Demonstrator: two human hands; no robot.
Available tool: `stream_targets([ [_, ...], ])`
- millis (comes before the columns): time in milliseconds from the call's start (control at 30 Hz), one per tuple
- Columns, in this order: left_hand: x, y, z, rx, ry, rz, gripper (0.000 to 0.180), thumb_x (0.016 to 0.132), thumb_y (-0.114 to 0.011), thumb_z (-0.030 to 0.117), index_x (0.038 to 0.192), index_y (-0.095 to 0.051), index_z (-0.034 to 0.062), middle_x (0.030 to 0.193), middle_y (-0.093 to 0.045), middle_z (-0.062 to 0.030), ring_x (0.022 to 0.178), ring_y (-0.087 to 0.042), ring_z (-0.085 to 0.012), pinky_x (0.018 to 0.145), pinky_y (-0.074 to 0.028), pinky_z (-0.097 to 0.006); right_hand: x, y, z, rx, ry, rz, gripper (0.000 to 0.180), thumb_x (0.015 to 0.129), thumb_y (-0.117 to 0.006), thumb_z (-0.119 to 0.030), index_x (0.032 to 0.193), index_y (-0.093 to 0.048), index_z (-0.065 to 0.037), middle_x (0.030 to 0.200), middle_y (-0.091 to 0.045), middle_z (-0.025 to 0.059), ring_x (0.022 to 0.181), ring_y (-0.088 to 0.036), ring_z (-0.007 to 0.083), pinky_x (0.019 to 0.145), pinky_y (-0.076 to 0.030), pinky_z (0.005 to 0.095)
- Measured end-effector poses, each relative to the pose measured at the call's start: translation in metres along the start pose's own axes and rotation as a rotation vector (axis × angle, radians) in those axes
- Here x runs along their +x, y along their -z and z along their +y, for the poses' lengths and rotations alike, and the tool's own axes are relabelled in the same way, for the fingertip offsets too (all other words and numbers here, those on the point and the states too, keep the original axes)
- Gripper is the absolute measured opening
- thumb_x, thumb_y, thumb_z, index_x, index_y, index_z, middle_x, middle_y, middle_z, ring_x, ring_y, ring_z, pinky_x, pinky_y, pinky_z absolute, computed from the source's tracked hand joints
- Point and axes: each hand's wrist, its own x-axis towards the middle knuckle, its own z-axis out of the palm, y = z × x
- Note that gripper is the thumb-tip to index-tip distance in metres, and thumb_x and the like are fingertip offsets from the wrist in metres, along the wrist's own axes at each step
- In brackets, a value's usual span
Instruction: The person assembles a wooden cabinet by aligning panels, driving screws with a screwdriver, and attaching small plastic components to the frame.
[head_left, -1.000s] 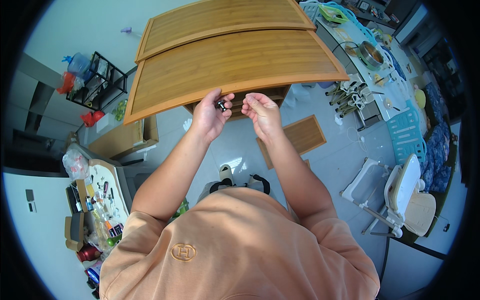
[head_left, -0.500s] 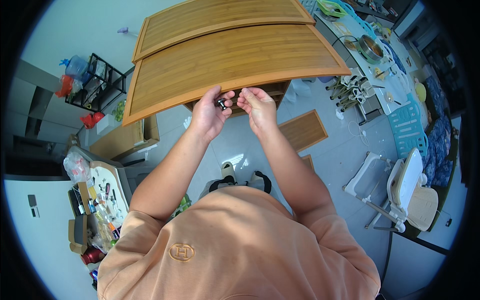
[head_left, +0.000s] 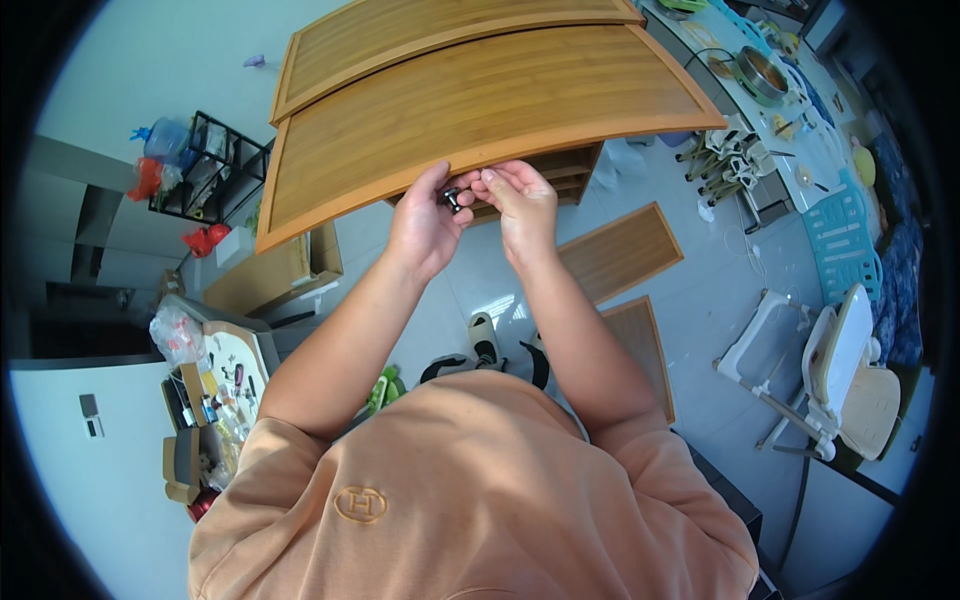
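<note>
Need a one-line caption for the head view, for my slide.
Both hands, left hand and right hand, pinch a small dark fitting at a bamboo panel's front edge.

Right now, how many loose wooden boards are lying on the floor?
2. One board lies on the grey floor right of the hands; the second board lies just below it, beside the right forearm. More may be hidden behind the person.

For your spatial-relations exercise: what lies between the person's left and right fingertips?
In the head view, a small dark part sits pinched between the left hand and right hand, just below the front edge of the bamboo panel.
</note>
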Motion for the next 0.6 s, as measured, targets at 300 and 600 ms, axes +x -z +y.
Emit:
stream_targets([
  [300,0.002,-0.004,0.0,-0.029,0.021,0.0,0.023,0.091,-0.043,0.023,0.097,-0.052,0.0032,0.086,-0.059,-0.0074,0.067,-0.044,-0.0121,0.054,-0.036,-0.024,0.009,0.009,0.004,0.135,-0.061,-0.054,0.015,0.084,-0.057,-0.001,0.098,-0.056,0.002,0.085,-0.061,0.0081,0.073,-0.058,0.0121,0.07,-0.05,0.0257],
  [600,0.0,-0.001,0.005,0.031,0.025,0.008,0.02,0.09,-0.044,0.023,0.099,-0.052,0.0069,0.086,-0.058,-0.0054,0.068,-0.042,-0.0114,0.056,-0.035,-0.023,0.011,0.0,0.002,0.087,0.113,-0.077,0.04,0.082,-0.055,0.004,0.119,-0.039,-0.001,0.09,-0.06,0.0117,0.075,-0.059,0.0141,0.071,-0.049,0.0266],
])
